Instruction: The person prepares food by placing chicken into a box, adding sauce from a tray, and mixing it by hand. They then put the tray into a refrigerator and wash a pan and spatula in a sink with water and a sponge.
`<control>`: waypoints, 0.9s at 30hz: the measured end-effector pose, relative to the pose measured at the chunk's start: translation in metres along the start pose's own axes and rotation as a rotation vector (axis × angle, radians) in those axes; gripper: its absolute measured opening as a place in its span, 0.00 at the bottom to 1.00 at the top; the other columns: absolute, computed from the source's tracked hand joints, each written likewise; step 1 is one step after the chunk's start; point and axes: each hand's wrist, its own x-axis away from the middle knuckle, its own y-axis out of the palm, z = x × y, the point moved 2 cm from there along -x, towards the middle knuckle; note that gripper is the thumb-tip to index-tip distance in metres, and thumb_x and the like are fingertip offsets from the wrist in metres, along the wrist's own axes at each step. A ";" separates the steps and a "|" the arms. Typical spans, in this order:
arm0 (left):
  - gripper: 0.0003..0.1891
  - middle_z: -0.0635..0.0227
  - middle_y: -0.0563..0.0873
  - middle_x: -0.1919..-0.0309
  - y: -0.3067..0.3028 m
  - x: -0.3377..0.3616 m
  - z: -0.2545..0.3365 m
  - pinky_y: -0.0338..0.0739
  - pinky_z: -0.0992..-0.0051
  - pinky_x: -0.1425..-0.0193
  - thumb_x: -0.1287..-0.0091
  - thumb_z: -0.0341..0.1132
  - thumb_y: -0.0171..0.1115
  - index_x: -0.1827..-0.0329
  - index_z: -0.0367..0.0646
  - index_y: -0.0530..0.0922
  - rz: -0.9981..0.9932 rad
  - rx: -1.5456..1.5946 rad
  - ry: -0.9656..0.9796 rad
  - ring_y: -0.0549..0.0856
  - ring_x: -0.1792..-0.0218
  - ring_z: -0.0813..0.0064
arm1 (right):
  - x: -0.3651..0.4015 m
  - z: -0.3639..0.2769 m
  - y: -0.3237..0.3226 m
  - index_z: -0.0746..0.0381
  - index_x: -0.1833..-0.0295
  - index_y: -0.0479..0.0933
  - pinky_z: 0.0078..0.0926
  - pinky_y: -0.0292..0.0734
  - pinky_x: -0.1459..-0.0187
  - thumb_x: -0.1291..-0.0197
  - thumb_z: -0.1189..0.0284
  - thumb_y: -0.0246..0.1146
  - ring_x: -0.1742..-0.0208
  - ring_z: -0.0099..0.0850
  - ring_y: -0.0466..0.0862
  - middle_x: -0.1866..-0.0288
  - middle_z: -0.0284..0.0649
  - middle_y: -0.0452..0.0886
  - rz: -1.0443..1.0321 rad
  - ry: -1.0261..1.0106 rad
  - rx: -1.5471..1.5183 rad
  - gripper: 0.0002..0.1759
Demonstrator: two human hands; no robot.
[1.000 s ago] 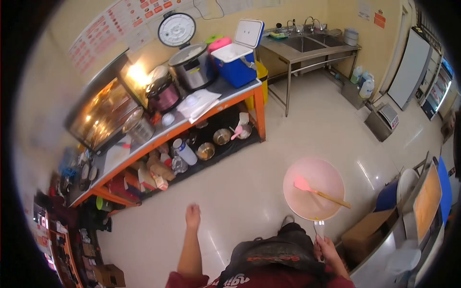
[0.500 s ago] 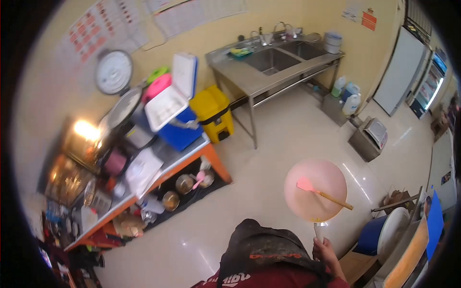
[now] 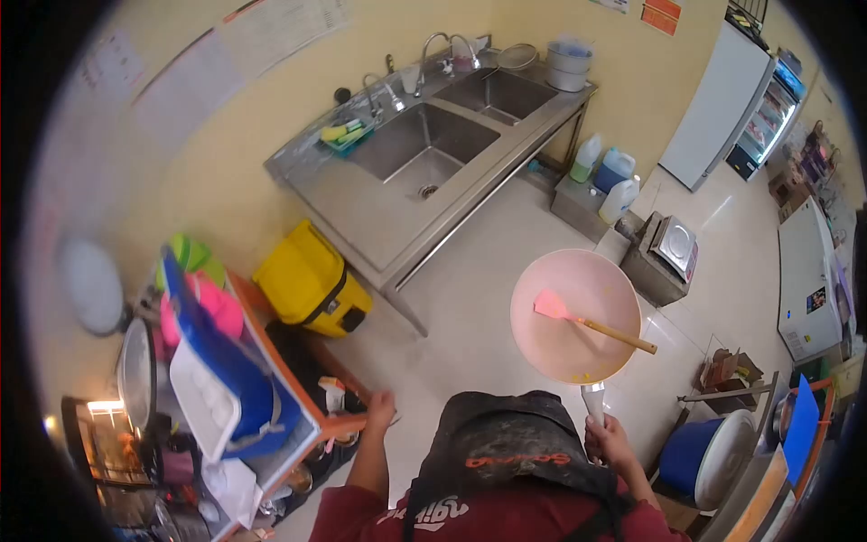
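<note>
My right hand (image 3: 610,440) is closed around the handle of a pink frying pan (image 3: 551,339), which is held out in front of me over the floor. Inside the pan lies a pink spatula (image 3: 551,305), its wooden handle resting across the rim to the right. A few small yellow bits cling near the pan's lower edge. Beside the corner of an orange-edged table (image 3: 339,423) is my left hand (image 3: 381,411), fingers curled. Whether it touches the table or holds anything is hidden.
A steel double sink (image 3: 424,172) stands ahead, with a yellow bin (image 3: 307,280) at its near end. The table at left carries an open blue cooler (image 3: 244,397). A scale (image 3: 675,242) and jugs (image 3: 619,200) are ahead right; a blue tub (image 3: 691,461) is close at right.
The view has moved forward, bringing the sink and the table's end closer. My left hand has come into view beside the table corner. The pan stays in my right hand with the spatula inside.
</note>
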 end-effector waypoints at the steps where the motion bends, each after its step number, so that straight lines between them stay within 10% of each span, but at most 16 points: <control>1: 0.18 0.58 0.87 0.58 0.023 -0.050 0.129 0.79 0.68 0.45 0.24 0.45 0.57 0.46 0.38 0.81 0.022 -0.169 -0.080 0.86 0.54 0.67 | -0.020 -0.019 -0.005 0.56 0.63 0.64 0.24 0.61 0.86 0.27 0.59 0.62 0.87 0.20 0.63 0.81 0.27 0.63 -0.001 -0.012 -0.013 0.17; 4: 0.22 0.59 0.87 0.53 0.061 -0.125 0.353 0.78 0.70 0.41 0.24 0.48 0.59 0.39 0.38 0.78 -0.146 -0.099 0.156 0.85 0.50 0.71 | -0.092 -0.082 -0.024 0.59 0.61 0.70 0.25 0.68 0.84 0.28 0.61 0.62 0.84 0.22 0.71 0.80 0.31 0.71 0.028 -0.081 0.024 0.15; 7: 0.20 0.60 0.87 0.52 0.101 -0.200 0.379 0.77 0.70 0.41 0.23 0.46 0.58 0.39 0.38 0.78 -0.315 0.082 0.129 0.84 0.49 0.69 | -0.163 -0.171 -0.039 0.61 0.61 0.73 0.24 0.71 0.83 0.28 0.61 0.63 0.83 0.22 0.76 0.80 0.32 0.75 0.014 -0.084 0.072 0.15; 15: 0.19 0.56 0.86 0.49 0.133 -0.169 0.192 0.77 0.68 0.41 0.22 0.43 0.57 0.38 0.38 0.78 -0.290 -0.418 -0.494 0.85 0.46 0.65 | -0.395 -0.421 -0.054 0.57 0.61 0.65 0.24 0.61 0.86 0.27 0.57 0.61 0.88 0.20 0.63 0.82 0.26 0.63 -0.092 -0.157 0.180 0.18; 27: 0.20 0.56 0.86 0.50 0.208 -0.252 0.237 0.79 0.68 0.45 0.23 0.43 0.57 0.38 0.37 0.77 -0.410 0.001 -1.126 0.85 0.48 0.66 | -0.741 -0.659 0.009 0.58 0.64 0.68 0.21 0.59 0.84 0.29 0.51 0.64 0.86 0.18 0.63 0.81 0.25 0.63 -0.022 -0.048 0.211 0.23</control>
